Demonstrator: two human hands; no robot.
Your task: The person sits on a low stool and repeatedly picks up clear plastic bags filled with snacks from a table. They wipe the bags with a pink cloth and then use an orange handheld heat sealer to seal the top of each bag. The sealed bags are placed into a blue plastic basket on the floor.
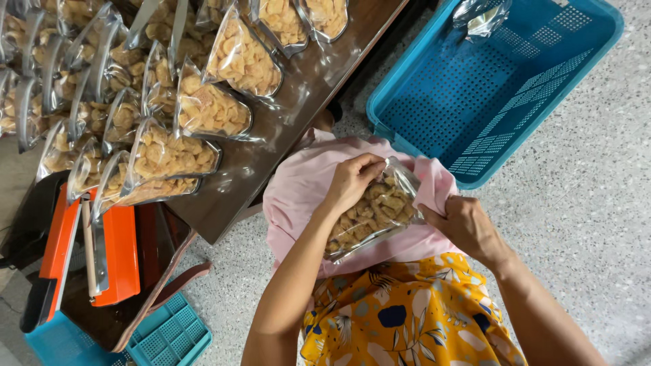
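A clear plastic bag of golden fried snack pieces (373, 213) lies on a pink cloth (298, 183) over my lap. My left hand (352, 179) pinches the bag's top edge from above. My right hand (464, 227) grips the bag's right side near its opening. Both hands hold the same bag, and its lower end rests against the pink cloth above my yellow flowered skirt (413, 312).
Several filled snack bags (210, 108) stand in rows on a dark wooden table (271, 142) at the upper left. An orange heat sealer (115, 254) sits at the table's near end. A blue perforated crate (495, 74) holding a clear bag (483, 17) stands on the speckled floor. Small blue crates (169, 335) lie below the table.
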